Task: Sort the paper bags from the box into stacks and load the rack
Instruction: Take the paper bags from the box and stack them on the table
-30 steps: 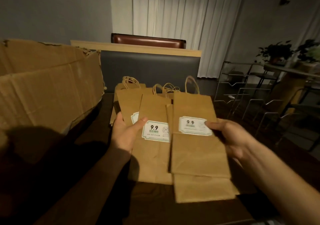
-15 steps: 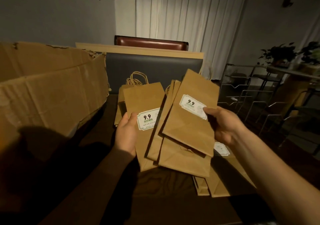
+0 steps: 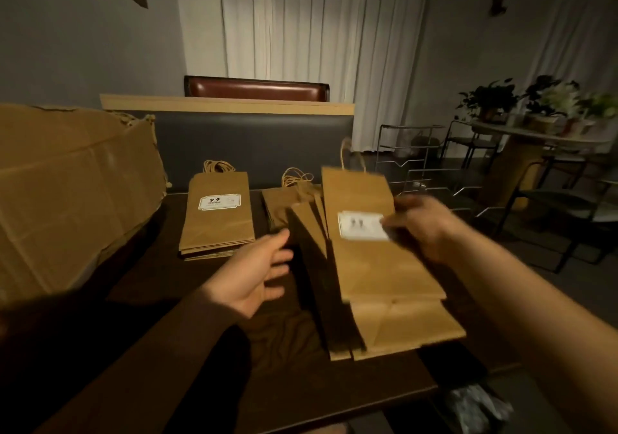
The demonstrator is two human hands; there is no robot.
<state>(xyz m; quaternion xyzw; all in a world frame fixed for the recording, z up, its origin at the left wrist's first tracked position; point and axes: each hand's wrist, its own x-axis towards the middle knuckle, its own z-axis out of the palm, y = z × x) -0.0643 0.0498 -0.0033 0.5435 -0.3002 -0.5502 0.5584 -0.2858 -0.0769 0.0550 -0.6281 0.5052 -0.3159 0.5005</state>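
Fingers of the left hand (image 3: 259, 273) were spread and loose, palm turned toward the bags and holding nothing, while the right hand (image 3: 421, 226) was smeared by motion, its thumb laid on the white label of the top paper bag (image 3: 378, 249); it seemed to pinch that bag's right edge, though the blur left the hold uncertain. Beneath that bag lay a fanned bundle of bags (image 3: 394, 330) on the dark table (image 3: 274, 376), and a squared-off stack (image 3: 217, 216) sat just to the left, label up, near the torn cardboard box (image 3: 73, 192). Behind the table's far right corner stood the wire rack (image 3: 414, 156) (nothing could be made out on its tiers from this view).

By my reading the step was still sorting: building a second stack beside the first. The next move probably called for the free left hand to meet the bundle's left edge and square the loose bags, handles all pointing away, before any loading.

Compared with half a second before, the left hand had let go of the labelled bag, which now topped the neat stack, and the right hand's bundle had dropped from a raised tilt to nearly flat on the table.
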